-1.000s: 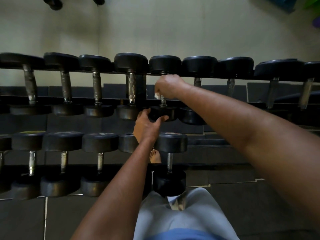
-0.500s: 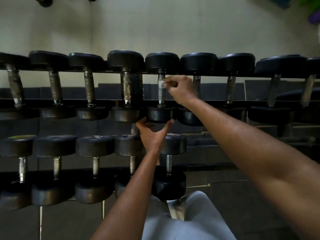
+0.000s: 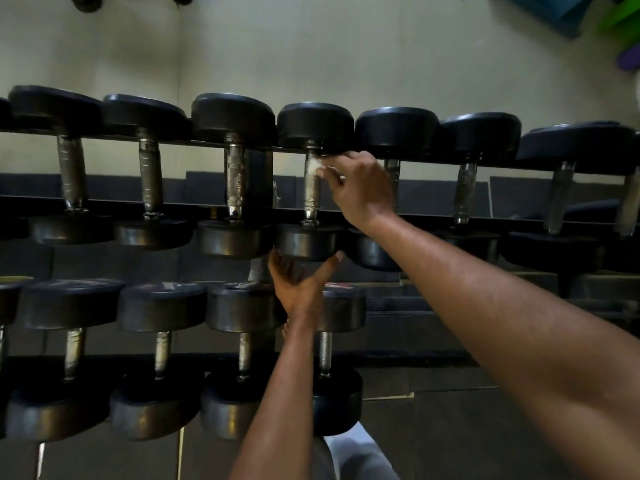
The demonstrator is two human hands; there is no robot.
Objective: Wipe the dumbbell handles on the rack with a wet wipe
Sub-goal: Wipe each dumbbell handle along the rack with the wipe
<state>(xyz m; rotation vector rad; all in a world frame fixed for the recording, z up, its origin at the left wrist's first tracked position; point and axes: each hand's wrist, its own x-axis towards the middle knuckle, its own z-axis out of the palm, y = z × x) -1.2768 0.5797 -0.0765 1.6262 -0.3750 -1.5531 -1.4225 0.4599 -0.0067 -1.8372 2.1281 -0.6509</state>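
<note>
While pinching wet wipe (image 3: 314, 165) against handle (image 3: 311, 192): right hand (image 3: 360, 188).

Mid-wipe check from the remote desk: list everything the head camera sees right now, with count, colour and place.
upper-row dumbbells: at least eight in view, black heads with metal handles, across the upper rails, cut off at both edges.
lower-row dumbbells: at least four whole, black with metal handles, lower left to centre.
wet wipe: one, white, pressed on the top of the handle of the fourth whole upper dumbbell from the left.
rack: one, dark rails under both rows.
wall: pale, behind the rack.
floor tiles: dark, below.
coloured items: blue, green, purple, top right corner, unclear what.
right hand: pinches the wipe against that handle.
left hand: cups the near head of that dumbbell from below.
</note>
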